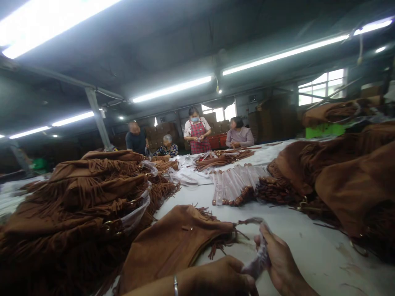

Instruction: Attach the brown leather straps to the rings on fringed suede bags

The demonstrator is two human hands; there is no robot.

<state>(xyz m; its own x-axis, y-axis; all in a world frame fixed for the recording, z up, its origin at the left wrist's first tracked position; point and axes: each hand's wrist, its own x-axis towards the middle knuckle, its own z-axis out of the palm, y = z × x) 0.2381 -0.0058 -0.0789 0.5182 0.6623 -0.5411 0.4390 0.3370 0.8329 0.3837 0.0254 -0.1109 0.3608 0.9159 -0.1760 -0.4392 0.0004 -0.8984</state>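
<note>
A brown suede fringed bag [173, 242] lies on the white table [311, 246] right in front of me. My left hand [216, 277], with a thin bracelet at the wrist, is closed at the bag's near corner and pinches one end of a crumpled piece of clear plastic wrap [257, 263]. My right hand [277, 259] is closed on the other end of that wrap, fingers pointing up. A thin brown strap end [247, 222] of the bag curls just above the two hands.
A tall pile of brown fringed bags [83, 201] fills the left. Another heap [345, 176] rises on the right. A row of plastic-wrapped straps [234, 187] lies mid-table. Several people [197, 131] work at the far end, with cardboard boxes behind them.
</note>
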